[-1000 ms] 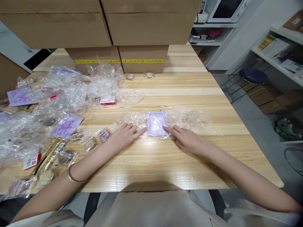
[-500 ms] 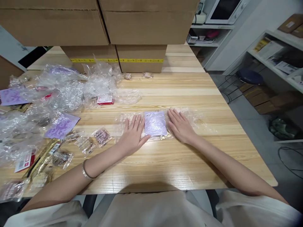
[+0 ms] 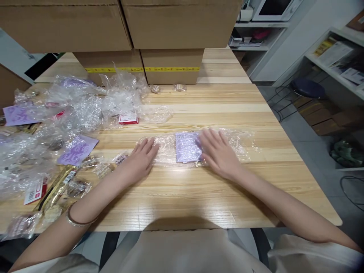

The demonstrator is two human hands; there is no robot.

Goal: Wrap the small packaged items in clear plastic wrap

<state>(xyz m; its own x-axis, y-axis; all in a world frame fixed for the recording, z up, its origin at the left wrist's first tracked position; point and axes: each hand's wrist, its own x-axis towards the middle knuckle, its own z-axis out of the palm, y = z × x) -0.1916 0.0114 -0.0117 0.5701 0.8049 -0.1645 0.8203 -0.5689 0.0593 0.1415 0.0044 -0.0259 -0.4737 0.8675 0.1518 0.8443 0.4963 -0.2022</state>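
Note:
A purple printed card (image 3: 187, 148) lies on the table, covered by a clear strip of bubble wrap (image 3: 165, 148) that spreads to both sides. My left hand (image 3: 139, 159) is at the wrap's left end, fingers stretched out, palm down, holding nothing. Over the right edge of the card is my right hand (image 3: 218, 153), its fingers spread and slightly blurred by motion. A small gold bit shows under the card's lower right edge. Near my left hand lie small clear-wrapped pieces (image 3: 104, 169), partly hidden by the arm.
Crumpled clear plastic (image 3: 88, 108) is heaped at the left, with purple cards (image 3: 78, 149), a red and white packet (image 3: 128, 118) and gold packaging (image 3: 58, 184). Cardboard boxes (image 3: 176, 32) are stacked at the back. Two small wrapped pieces (image 3: 179, 87) lie before them.
My left hand has slid left, away from the card toward the wrap's end. My right hand has shifted slightly left onto the card's edge. The view has moved a little.

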